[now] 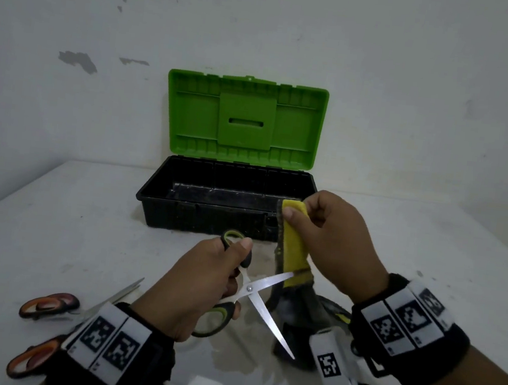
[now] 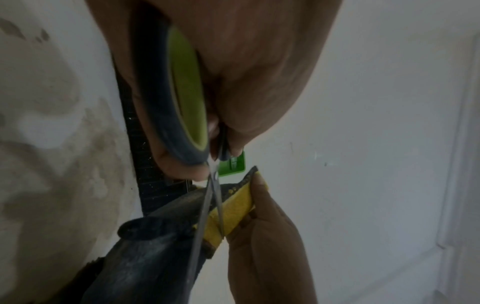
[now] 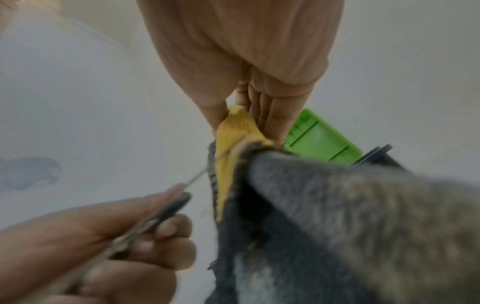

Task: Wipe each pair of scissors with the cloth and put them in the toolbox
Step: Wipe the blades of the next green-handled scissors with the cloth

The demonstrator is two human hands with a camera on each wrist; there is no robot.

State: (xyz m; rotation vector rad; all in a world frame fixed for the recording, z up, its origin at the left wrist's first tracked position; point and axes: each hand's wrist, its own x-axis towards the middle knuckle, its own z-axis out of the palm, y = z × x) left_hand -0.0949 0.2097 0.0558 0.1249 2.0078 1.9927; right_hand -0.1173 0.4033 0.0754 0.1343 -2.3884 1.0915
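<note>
My left hand grips the green-and-black handles of a pair of scissors, blades spread apart above the table. The upper blade runs into the yellow-and-grey cloth, which my right hand pinches at its top between thumb and fingers. The cloth hangs down, its grey end touching the table. In the left wrist view the blades cross the cloth. In the right wrist view the cloth is pinched around the blade. The toolbox stands open behind, green lid up, black tray looking empty.
Two more pairs of scissors with orange-and-black handles lie at the lower left, one beside my left wrist, the other nearer the front edge. A white table meets a white wall behind the toolbox.
</note>
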